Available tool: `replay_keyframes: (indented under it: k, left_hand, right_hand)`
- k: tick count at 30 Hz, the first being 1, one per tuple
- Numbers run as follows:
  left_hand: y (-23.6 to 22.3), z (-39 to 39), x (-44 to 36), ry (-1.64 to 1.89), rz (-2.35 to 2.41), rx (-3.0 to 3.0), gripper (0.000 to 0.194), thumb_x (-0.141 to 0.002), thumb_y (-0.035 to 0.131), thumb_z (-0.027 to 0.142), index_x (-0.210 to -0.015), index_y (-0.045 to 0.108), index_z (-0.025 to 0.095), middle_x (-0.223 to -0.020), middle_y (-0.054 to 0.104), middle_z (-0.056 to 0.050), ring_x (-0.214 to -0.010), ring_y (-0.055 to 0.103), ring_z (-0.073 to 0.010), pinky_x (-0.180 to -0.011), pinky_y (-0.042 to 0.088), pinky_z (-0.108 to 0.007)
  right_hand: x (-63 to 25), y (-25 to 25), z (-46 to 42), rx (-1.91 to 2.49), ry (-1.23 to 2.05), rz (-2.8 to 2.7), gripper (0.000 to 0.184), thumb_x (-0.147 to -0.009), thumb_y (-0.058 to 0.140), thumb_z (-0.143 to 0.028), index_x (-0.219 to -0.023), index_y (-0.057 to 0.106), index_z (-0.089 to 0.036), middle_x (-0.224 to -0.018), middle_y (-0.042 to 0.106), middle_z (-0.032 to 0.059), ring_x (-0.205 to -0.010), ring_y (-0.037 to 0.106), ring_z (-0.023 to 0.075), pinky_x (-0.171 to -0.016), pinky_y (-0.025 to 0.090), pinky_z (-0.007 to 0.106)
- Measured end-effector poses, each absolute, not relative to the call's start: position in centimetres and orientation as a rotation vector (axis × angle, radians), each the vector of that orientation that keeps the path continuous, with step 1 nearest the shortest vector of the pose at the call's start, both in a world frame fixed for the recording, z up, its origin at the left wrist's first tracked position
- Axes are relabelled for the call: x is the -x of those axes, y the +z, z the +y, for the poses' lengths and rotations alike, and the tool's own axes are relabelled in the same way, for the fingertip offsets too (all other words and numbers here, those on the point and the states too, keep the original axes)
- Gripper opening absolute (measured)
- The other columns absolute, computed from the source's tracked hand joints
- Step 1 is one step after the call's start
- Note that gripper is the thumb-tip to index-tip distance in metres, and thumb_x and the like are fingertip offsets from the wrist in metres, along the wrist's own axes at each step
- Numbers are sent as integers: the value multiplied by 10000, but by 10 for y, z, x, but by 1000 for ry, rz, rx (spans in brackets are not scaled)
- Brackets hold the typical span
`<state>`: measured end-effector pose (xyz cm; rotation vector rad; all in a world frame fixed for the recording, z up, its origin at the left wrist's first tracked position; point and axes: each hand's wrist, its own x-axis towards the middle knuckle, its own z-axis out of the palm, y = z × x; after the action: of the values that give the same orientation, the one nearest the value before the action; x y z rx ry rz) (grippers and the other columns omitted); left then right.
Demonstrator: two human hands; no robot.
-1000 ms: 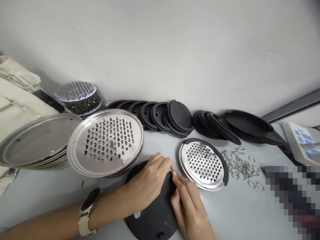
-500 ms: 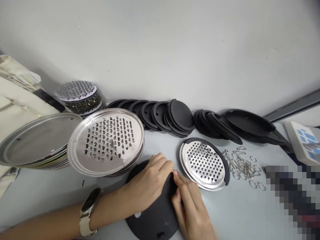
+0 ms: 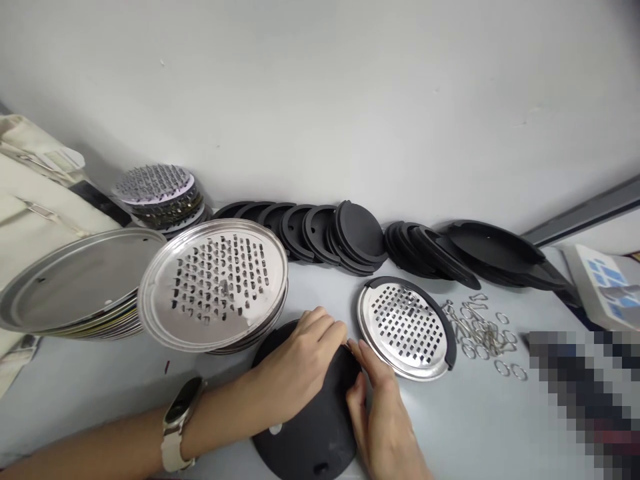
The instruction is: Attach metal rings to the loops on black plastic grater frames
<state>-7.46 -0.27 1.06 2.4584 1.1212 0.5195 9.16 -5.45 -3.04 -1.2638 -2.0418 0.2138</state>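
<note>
A round black plastic disc [image 3: 310,433] lies on the table in front of me, with a pale spot near its left side and a small hole at its near edge. Across its upper part reaches my left hand [image 3: 313,353], fingers curled and closed at the disc's far right rim; whatever they pinch is hidden. My right hand [image 3: 383,413] grips the disc's right rim, thumb against it and fingertips close to the left ones. Just beyond the right hand rests a round metal grater plate [image 3: 410,327] with a black curved rim piece.
At left stand stacks of large metal grater plates [image 3: 165,320], metal trays [image 3: 95,280] and spiked discs [image 3: 155,183]. Black plastic discs [image 3: 363,230] line the wall. Metal rings and clips [image 3: 483,333] lie at right, near a box [image 3: 603,283]. A cream bag [image 3: 40,193] is far left.
My right hand's fingers have straightened somewhat and its thumb has slid along the disc's rim. My left hand stays at nearly the same place, fingers still curled.
</note>
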Motion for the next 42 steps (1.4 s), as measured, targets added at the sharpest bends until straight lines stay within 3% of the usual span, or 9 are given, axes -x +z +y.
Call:
replay_keyframes:
  k: [5,21,30,42]
  left_hand:
    - [10,-4,75,558,1122,-2438,233,-912,347,-27,-831,431,174,-866,469,-23,-855,443,-197,-823,438,-375]
    - [10,-3,76,585,1056,-2467,253,-887,348,-56,-800,403,176,-856,448,-17,-843,417,-182,-803,429,-345]
    - [7,-1,77,616,1034,-2386,229,-909,358,-35,-828,430,166,-876,456,-20,-869,422,-180,-818,419,-338]
    - [5,2,76,787,977,-2194,247,-924,354,-22,-845,479,176,-865,500,-15,-894,459,-173,-817,427,-315]
  right_hand:
    - [-91,-26,-50,1311,218,-2085,465,-961,400,-165,-1414,308,-114,-1101,559,161,-1010,596,267,-790,550,407]
    - [-92,-25,-50,1336,378,-2103,503,-965,372,-134,-1451,250,-177,-1244,515,134,-1162,517,253,-934,493,421]
    - [-88,-23,-53,1409,449,-2026,406,-984,353,-197,-1389,334,-198,-1165,552,118,-1103,559,258,-916,501,444]
    - [-87,-27,-56,1390,374,-2004,441,-990,362,-191,-1422,276,-172,-1261,546,160,-1165,563,280,-931,511,487]
